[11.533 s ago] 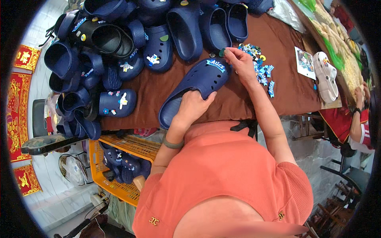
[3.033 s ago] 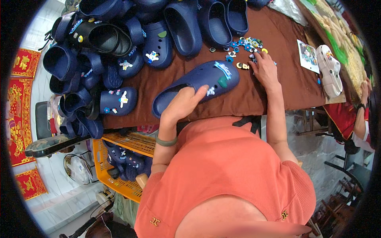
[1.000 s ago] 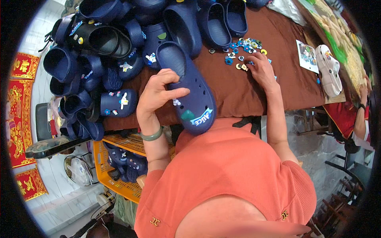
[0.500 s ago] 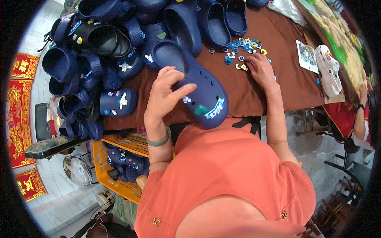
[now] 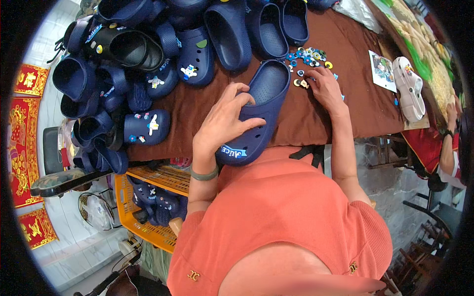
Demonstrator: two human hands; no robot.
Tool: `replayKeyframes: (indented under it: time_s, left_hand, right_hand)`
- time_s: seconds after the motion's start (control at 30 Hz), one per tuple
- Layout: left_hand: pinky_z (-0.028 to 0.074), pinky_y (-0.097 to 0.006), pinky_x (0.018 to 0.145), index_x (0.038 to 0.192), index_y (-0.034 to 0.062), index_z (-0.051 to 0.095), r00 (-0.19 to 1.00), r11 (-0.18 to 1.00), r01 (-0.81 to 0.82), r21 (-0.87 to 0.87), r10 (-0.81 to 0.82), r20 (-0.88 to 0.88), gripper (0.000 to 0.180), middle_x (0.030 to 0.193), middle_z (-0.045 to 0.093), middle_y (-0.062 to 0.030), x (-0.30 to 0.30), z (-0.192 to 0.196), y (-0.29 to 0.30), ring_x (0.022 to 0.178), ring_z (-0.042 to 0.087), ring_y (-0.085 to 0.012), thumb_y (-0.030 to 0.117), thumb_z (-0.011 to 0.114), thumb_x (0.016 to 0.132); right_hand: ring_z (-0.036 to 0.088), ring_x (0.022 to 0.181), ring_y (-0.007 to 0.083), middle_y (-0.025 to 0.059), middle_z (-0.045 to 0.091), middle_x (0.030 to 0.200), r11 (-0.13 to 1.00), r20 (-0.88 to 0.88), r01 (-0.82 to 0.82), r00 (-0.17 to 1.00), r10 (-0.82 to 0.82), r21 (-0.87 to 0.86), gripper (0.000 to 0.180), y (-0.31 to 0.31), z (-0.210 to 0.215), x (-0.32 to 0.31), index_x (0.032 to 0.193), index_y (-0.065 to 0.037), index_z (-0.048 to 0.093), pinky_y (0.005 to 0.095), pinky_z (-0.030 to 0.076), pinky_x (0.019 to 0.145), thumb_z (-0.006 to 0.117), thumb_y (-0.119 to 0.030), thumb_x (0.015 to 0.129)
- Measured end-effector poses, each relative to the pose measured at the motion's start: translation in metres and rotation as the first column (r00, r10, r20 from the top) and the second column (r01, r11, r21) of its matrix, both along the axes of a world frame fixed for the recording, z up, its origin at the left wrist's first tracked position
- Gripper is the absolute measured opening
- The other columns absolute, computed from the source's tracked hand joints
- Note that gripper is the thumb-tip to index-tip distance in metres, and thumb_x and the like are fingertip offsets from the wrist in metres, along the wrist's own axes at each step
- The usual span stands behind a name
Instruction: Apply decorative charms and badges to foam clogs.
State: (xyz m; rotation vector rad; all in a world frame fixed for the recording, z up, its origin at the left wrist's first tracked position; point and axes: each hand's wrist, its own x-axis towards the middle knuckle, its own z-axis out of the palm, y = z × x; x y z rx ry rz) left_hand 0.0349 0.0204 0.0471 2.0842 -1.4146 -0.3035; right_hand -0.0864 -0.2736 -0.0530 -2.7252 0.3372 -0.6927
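My left hand (image 5: 224, 121), with a bangle at its wrist, grips a navy blue clog (image 5: 270, 114) by its side, thumb across the vented upper. The clog's heel points away and right, its toe toward me, and a light-blue and white banner-shaped charm (image 5: 234, 152) sits near the toe. At the near edge of a heap of small shoe charms (image 5: 308, 55) rests my right hand (image 5: 323, 88). Its fingers are drawn together and bent down at the cloth; whatever they pinch is too small to make out. Several blue flower charms and round ones lie by the fingertips.
Navy clogs (image 5: 74, 79) and a black one (image 5: 129, 49) pile up left and behind on the brown cloth (image 5: 365, 108). A white clog (image 5: 411, 93) stands right, beside a picture card (image 5: 382, 70). An orange crate (image 5: 129, 217) holds clogs below. Another person's arm (image 5: 448, 143) shows far right.
The clog in my left hand has turned, its toe swinging left and its heel right. My left hand has shifted a little right. My right hand stays by the charms.
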Motion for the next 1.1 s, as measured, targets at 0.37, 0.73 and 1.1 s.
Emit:
replayKeyframes:
  time_s: [0.37, 0.73, 1.1]
  left_hand:
    - [0.044, -0.043, 0.099, 0.128, 0.01, 0.047, 0.963, 0.98, -0.191, 0.054, 0.198, -0.184, 0.075, 0.134, 0.051, -0.0173, -0.016, 0.0, -0.004, 0.122, 0.053, -0.0373, 0.026, 0.084, 0.065]
    - [0.048, -0.043, 0.09, 0.11, 0.0061, 0.051, 0.979, 0.977, 0.17, -0.126, -0.182, -0.095, 0.059, 0.126, 0.054, -0.013, 0.008, -0.012, -0.019, 0.112, 0.056, -0.0361, 0.016, 0.082, 0.061]
    - [0.041, -0.048, 0.102, 0.141, 0.0113, 0.034, 0.994, 0.994, 0.026, -0.104, -0.015, 0.107, 0.105, 0.132, 0.045, -0.0184, -0.008, -0.02, -0.01, 0.123, 0.045, -0.0403, 0.033, 0.089, 0.055]
  right_hand:
    - [0.057, 0.097, 0.032, 0.011, 0.061, 0.099, 1.0, -0.01, 0.005, 1.0, -0.005, -0.011, 0.014, 0.0, 0.001, 0.0, 0.098, -0.009, 0.067, 0.0433, 0.047, 0.085, 0.063, -0.012, 0.086]
    - [0.057, 0.101, 0.0334, 0.0125, 0.061, 0.104, 1.0, -0.005, 0.005, 1.0, -0.005, -0.024, 0.023, 0.002, 0.004, -0.002, 0.104, -0.007, 0.065, 0.0433, 0.046, 0.088, 0.06, -0.007, 0.082]
    - [0.057, 0.099, 0.0337, 0.0136, 0.06, 0.104, 0.999, -0.025, 0.014, 1.0, -0.015, -0.05, 0.022, 0.0, 0.0, 0.0, 0.103, -0.005, 0.065, 0.0437, 0.046, 0.087, 0.058, -0.007, 0.083]
